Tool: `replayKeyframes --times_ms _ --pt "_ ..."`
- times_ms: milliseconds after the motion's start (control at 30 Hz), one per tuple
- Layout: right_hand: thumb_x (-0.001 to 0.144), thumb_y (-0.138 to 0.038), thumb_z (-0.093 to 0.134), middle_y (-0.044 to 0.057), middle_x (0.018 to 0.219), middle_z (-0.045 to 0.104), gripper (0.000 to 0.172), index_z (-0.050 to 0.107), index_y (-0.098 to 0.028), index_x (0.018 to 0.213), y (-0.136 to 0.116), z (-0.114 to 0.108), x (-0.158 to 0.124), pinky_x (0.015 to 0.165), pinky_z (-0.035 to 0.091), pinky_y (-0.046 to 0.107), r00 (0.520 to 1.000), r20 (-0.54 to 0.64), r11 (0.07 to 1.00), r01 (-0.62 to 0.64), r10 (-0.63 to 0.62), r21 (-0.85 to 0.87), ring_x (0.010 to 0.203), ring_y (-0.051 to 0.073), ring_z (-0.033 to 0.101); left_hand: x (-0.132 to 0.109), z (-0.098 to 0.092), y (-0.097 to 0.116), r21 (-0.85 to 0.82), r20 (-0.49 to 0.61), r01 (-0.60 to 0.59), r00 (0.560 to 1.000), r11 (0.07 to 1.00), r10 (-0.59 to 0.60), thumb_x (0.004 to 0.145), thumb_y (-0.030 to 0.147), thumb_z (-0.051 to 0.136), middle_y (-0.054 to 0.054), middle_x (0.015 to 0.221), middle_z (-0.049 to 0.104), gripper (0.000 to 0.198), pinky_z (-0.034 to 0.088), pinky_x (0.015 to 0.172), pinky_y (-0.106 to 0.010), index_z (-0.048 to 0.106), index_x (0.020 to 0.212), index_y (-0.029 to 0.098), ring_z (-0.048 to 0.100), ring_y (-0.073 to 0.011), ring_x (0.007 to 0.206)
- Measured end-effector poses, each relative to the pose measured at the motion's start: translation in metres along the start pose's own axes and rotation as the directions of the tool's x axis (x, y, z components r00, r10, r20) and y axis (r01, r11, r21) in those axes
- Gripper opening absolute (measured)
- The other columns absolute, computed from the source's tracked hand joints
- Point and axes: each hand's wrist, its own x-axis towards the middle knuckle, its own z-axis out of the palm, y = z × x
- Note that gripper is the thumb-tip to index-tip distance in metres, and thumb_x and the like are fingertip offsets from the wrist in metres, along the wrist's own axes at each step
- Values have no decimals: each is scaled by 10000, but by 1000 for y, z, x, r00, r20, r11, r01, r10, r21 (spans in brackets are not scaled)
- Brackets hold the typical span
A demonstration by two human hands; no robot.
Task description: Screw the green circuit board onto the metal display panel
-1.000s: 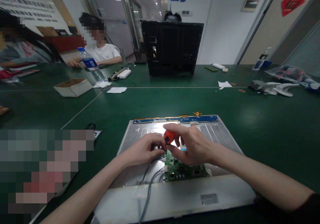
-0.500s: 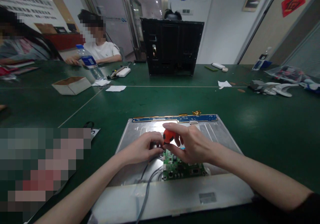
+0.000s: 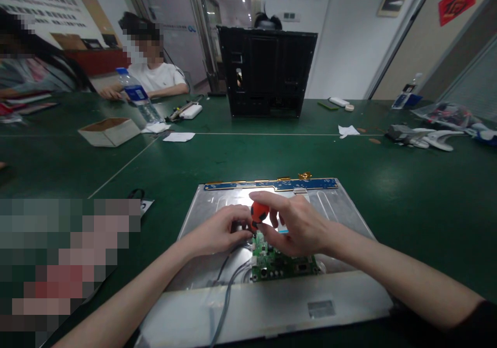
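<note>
A screwdriver [image 3: 260,211] with a red and black handle stands roughly upright over the upper left corner of a green circuit board [image 3: 277,269]. My right hand [image 3: 301,225] grips it, thumb on the handle's side and index finger across the top. My left hand [image 3: 223,230] is closed, its fingertips pinched around the screwdriver's lower end; the tip itself is hidden. Beneath both hands lies a silvery display panel [image 3: 194,239], back side up, with a narrow blue circuit strip [image 3: 267,185] along its far edge. Grey cables [image 3: 225,306] run from the board toward me.
A black monitor housing [image 3: 267,73] stands across the green table [image 3: 407,203], partly hiding a person. Farther left are a small open box [image 3: 111,133], a water bottle [image 3: 137,97] and two seated people. Clear plastic packaging [image 3: 446,117] lies at the right.
The screwdriver handle and my right fingers have shifted very slightly left. My left hand keeps its pinch, and the panel stays in place.
</note>
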Motion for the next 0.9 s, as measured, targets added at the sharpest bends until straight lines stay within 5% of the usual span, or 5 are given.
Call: replayKeyframes --times_ms 900 --pt "994 -190 481 22 906 677 418 364 -154 1394 2 -11 7 498 428 227 1000 -3 998 -4 4 -59 574 92 536 0 -1 0 0 26 28 999 1000 -28 816 189 620 -4 767 650 91 415 672 -290 710 825 183 564 -176 720"
